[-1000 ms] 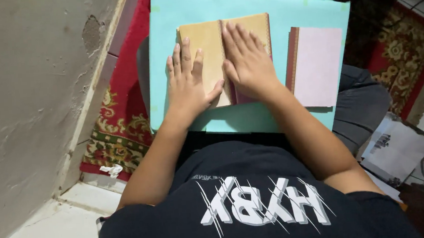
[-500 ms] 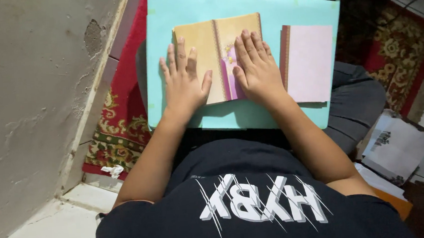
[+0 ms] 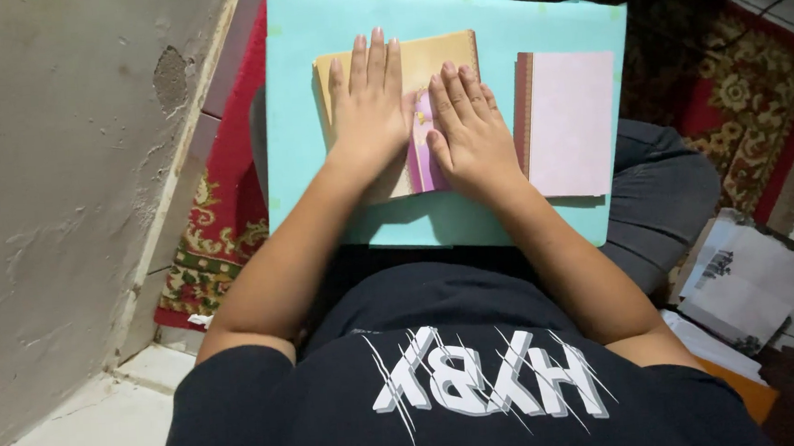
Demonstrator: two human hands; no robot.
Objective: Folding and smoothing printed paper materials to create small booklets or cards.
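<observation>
Tan paper (image 3: 432, 57) lies under both flat hands, fingers (image 3: 377, 66) spread open.

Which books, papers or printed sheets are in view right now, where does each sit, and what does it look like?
Open book: middle of the turquoise board, tan pages, pink patch showing between the left hand and right hand, both pressed flat on it.
Closed book: right side of the board, rectangular, pale pink cover, reddish-brown spine.
Printed sheet: on the floor at far right, white with a dark printed patch.
No screens or signs.
</observation>
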